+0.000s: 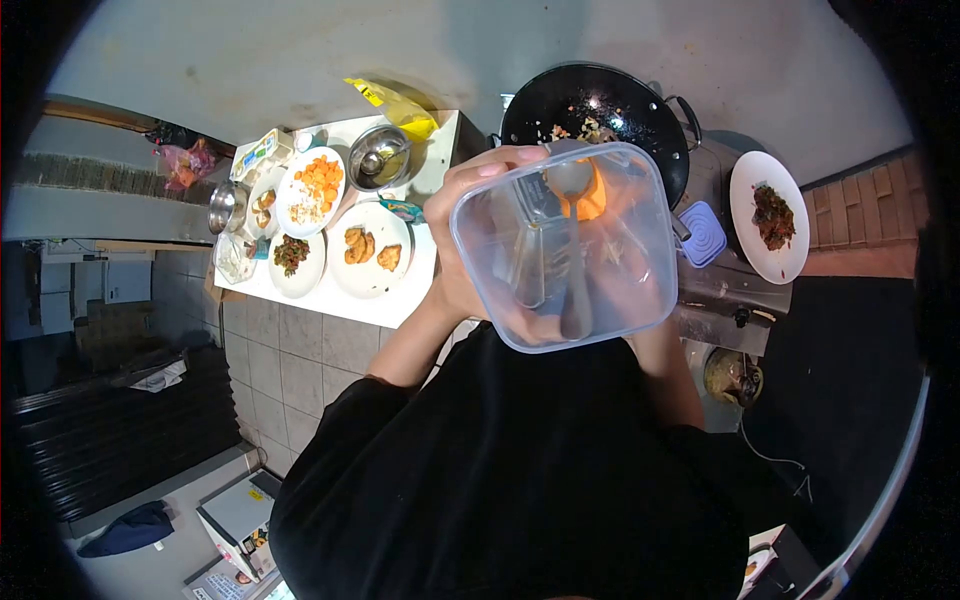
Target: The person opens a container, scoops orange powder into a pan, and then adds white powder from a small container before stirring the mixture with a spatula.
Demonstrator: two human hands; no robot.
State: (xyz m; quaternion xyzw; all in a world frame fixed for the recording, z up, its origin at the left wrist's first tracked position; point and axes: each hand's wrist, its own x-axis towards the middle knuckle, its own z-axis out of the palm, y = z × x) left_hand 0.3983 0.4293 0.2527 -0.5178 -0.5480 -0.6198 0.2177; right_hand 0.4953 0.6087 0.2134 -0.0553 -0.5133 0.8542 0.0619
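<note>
A clear plastic container (500,270) is held up in front of my chest, its open top facing the camera. Inside it lie a metal spoon (575,270) and some orange stuff (590,195) at the far end. My left hand (463,215) is wrapped round the container's left side, fingers over the far rim. Behind the container's right side, my right hand is mostly hidden; only the forearm and blurred fingers through the plastic show. Just beyond the container is a black wok (640,115) with chopped bits in it.
To the left, a white table (370,310) bears plates of food, a metal bowl (379,158) and a yellow packet (400,108). Right of the wok are a purple lid (703,235), an oval plate (743,200) of dark food and the stove front (735,290).
</note>
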